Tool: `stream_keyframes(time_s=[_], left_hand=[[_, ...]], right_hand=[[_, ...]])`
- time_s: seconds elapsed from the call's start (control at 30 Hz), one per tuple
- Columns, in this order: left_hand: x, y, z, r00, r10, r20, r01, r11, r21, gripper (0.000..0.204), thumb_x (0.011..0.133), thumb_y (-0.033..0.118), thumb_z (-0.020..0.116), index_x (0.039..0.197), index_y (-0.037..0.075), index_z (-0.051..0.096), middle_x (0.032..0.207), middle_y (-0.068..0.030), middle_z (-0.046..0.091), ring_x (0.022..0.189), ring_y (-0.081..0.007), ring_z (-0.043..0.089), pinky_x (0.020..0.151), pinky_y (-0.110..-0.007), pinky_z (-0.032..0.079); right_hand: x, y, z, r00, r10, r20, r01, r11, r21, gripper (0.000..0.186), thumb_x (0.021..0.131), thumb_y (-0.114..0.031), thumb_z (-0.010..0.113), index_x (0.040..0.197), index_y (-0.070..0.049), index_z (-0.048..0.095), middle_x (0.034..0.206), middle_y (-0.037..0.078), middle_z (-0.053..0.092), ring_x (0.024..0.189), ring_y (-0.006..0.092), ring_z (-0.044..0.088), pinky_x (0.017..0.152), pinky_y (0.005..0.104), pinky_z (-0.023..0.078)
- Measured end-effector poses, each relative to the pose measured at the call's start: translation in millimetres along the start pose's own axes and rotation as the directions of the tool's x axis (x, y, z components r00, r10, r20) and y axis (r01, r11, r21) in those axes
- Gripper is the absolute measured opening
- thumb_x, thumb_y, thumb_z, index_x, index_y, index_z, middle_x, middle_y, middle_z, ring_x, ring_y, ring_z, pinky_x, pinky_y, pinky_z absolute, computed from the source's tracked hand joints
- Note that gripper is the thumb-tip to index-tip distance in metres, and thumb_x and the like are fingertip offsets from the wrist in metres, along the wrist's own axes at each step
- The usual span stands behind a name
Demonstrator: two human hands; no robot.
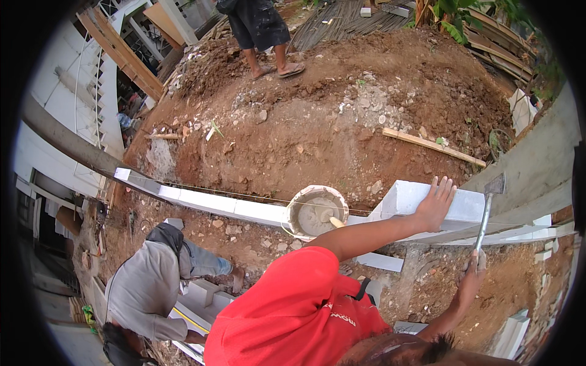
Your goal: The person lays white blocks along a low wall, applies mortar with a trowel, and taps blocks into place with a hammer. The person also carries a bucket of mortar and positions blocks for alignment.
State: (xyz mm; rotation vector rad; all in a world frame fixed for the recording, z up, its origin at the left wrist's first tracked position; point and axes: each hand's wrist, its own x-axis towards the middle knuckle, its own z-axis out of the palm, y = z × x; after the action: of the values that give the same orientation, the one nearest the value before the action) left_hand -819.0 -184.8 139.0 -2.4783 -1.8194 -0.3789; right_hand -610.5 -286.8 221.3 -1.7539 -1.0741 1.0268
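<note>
My left hand [435, 204] lies with its fingers spread on a white lightweight block [400, 198] at the right end of a low block row [247, 208]. The fingers of my right hand [472, 268] are wrapped round the grip of a hammer [482, 226]. Its silver shaft points up, and its squarish dark head is by the grey concrete wall [540, 161] past the block's right end. Left of the block stands a pale bucket [292, 213] of wet grey mortar [316, 215]. A tool's wooden handle [336, 222] sticks out of it.
A thin string [244, 194] runs along the row. At lower left a stooping person in grey [143, 287] works beside blocks [201, 293]. Another person [259, 27] stands on the earth mound [293, 122]. A wooden plank [433, 146] lies there. Blocks [513, 335] lie lower right.
</note>
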Motion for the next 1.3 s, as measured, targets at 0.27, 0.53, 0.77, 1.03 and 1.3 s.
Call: stream_keyframes(time_s=[0.27,0.53,0.77,1.03,1.3], left_hand=[[-1.0,2.6,-6.8,0.998,0.016,0.054,-0.015,1.000,-0.011,0.131,0.067,0.052,0.088,0.159,-0.012,0.022,0.164,-0.0335,0.026,0.156,-0.0467,0.022,0.126,-0.063,0.013],[2.7,-2.4,2.3,1.000,0.004,0.014,-0.004,1.000,-0.008,0.132,0.066,0.051,0.089,0.159,-0.012,0.020,0.164,-0.0340,0.025,0.156,-0.0473,0.021,0.126,-0.063,0.013],[0.2,0.0,-4.9,0.999,0.009,0.035,-0.008,1.000,-0.012,0.132,0.065,0.049,0.089,0.160,-0.013,0.019,0.165,-0.0333,0.024,0.156,-0.0474,0.020,0.126,-0.065,0.013],[9.8,0.3,-21.2,0.999,0.022,0.041,-0.021,1.000,-0.016,0.130,0.066,0.048,0.088,0.159,-0.012,0.021,0.164,-0.0321,0.026,0.156,-0.0464,0.021,0.126,-0.063,0.013],[3.1,2.0,-12.1,0.995,0.014,0.095,-0.009,0.998,-0.062,0.127,0.068,0.045,0.087,0.160,-0.012,0.020,0.165,-0.0330,0.025,0.157,-0.0476,0.018,0.126,-0.064,0.011]], right_hand=[[30.0,32.0,-9.6,0.994,0.043,0.103,-0.020,0.976,-0.216,0.046,0.107,-0.035,0.061,0.139,-0.002,0.061,0.080,-0.005,0.050,0.062,0.0051,0.041,0.050,0.0245,0.030],[23.8,21.6,-7.5,0.993,-0.084,0.085,0.091,0.992,-0.084,0.039,0.109,-0.028,0.058,0.135,0.002,0.062,0.079,-0.002,0.049,0.063,0.0082,0.040,0.054,0.0281,0.034],[31.8,38.7,-12.4,0.982,-0.153,0.113,0.163,0.983,-0.083,0.044,0.109,-0.032,0.058,0.139,0.001,0.062,0.086,0.002,0.054,0.073,0.0102,0.043,0.064,0.0284,0.038],[59.9,77.6,-13.9,0.980,-0.196,-0.025,0.173,0.914,-0.367,0.047,0.109,-0.033,0.058,0.136,0.004,0.061,0.084,0.000,0.051,0.070,0.0114,0.040,0.061,0.0314,0.035],[16.5,39.2,-7.9,0.994,-0.090,0.059,0.091,0.996,-0.002,0.032,0.107,-0.028,0.061,0.121,0.001,0.066,0.078,-0.004,0.047,0.065,0.0072,0.037,0.055,0.0286,0.029]])
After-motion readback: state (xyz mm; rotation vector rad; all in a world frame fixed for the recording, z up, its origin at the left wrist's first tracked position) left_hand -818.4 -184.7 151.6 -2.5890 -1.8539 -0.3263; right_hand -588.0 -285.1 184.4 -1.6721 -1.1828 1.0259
